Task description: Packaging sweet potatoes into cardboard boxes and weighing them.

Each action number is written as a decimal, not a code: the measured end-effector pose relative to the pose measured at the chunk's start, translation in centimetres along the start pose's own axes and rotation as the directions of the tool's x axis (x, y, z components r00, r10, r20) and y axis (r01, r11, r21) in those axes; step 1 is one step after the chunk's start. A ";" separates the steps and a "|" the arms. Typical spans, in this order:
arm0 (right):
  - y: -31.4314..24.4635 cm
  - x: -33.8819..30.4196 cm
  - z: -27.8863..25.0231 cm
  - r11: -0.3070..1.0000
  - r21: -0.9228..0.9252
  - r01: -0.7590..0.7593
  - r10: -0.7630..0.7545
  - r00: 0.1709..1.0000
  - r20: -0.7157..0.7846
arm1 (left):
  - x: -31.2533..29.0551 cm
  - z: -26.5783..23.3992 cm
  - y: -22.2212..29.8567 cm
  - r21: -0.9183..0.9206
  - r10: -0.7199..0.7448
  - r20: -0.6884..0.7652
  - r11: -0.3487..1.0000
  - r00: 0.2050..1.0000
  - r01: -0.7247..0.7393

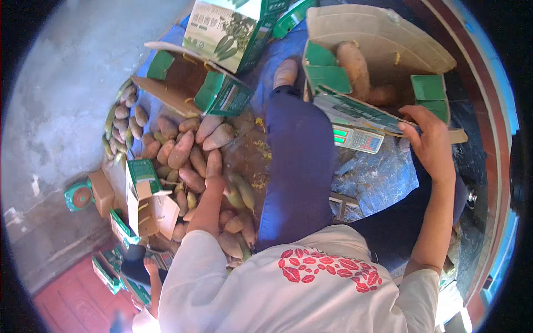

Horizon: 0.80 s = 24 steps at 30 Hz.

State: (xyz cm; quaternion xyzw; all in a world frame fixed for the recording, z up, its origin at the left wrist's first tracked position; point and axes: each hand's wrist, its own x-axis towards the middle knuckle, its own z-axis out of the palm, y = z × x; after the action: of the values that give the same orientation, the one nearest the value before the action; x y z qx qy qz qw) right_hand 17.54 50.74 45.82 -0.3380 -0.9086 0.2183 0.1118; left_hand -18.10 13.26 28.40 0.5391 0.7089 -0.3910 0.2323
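Note:
My right hand [428,141] is closed on the near top edge of an open cardboard box [383,41], thumb and fingers pinching the rim. Inside that box lie a long, soil-covered radish [353,64] and another root [383,95] deeper in. My left hand [216,182] is down at a heap of radishes [181,150] on the left, closed around the near end of a reddish radish [214,161]. Its fingertips are mostly hidden. Several greener radishes [241,191] lie beside this hand.
A digital scale [358,139] shows under the box's near side. At the far left stand an open carton [183,83] and a printed green-and-white box [222,30]. A small open box [145,211] borders the heap. Another person's hand [150,265] is at lower left.

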 end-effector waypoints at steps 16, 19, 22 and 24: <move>0.5 -1.3 0.5 0.994 -0.055 0.099 -0.097 0.994 0.049 | -4.7 1.2 -1.1 -0.494 -0.590 0.175 0.640 0.788 0.588; 0.9 -1.6 0.3 0.993 -0.056 0.102 -0.101 0.994 0.035 | -6.9 -4.6 -2.0 -0.674 -0.673 -0.007 0.549 0.739 0.494; 0.8 -1.6 0.0 0.993 -0.053 0.108 -0.106 0.994 0.035 | -7.5 -7.5 -4.7 -0.847 -0.776 -0.404 0.518 0.484 0.122; 1.2 -1.7 -0.1 0.993 -0.056 0.104 -0.102 0.994 0.028 | -8.2 -13.1 -5.0 -0.907 -0.788 -0.396 0.415 0.470 -0.069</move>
State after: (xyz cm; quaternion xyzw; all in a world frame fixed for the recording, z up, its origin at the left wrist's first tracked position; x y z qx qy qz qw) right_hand 19.54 50.43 45.23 -0.2910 -0.9321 0.1901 0.1018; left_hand -19.06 18.40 43.76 0.2687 0.9319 0.2434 0.0064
